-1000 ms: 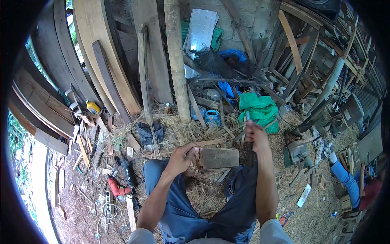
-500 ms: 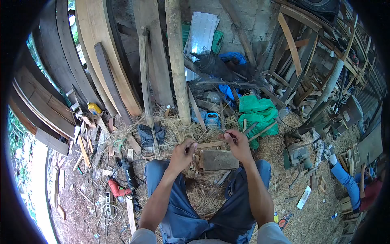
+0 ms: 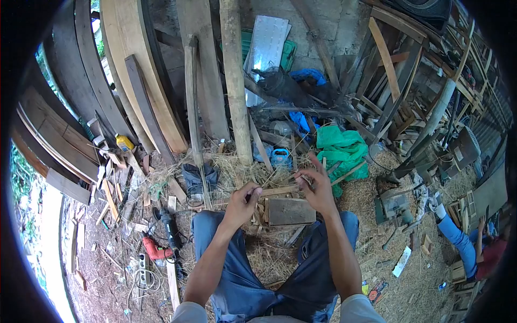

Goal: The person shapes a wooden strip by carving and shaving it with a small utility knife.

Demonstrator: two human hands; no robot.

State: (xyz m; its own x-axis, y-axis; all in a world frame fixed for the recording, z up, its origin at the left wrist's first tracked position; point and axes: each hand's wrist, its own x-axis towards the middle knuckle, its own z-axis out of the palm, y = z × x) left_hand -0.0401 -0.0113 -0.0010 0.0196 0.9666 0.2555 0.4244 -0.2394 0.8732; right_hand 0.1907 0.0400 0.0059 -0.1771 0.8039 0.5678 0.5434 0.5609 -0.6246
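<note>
My left hand [image 3: 243,204] is curled above my left knee, thumb pressed towards the fingers. Whatever it may hold is too small to make out. Across from it, my right hand [image 3: 319,191] has thumb and a finger brought near each other in a pinch, with another finger raised. Any thin thing between them cannot be made out. A pale wooden strip [image 3: 281,190] runs between the two hands in view; whether either hand touches it I cannot tell. Below the hands, between my knees, sits a wooden block [image 3: 291,211].
A red power tool [image 3: 156,250] and a dark angle grinder [image 3: 169,229] lie left on the shavings. A green plastic sheet [image 3: 342,153] and a blue container [image 3: 280,158] are ahead. Planks [image 3: 137,75] lean at left. Another person's blue-clad leg [image 3: 458,242] shows at right.
One finger of my right hand has lifted and straightened upward, while the hand has stayed in about the same place. My left hand has hardly moved.
</note>
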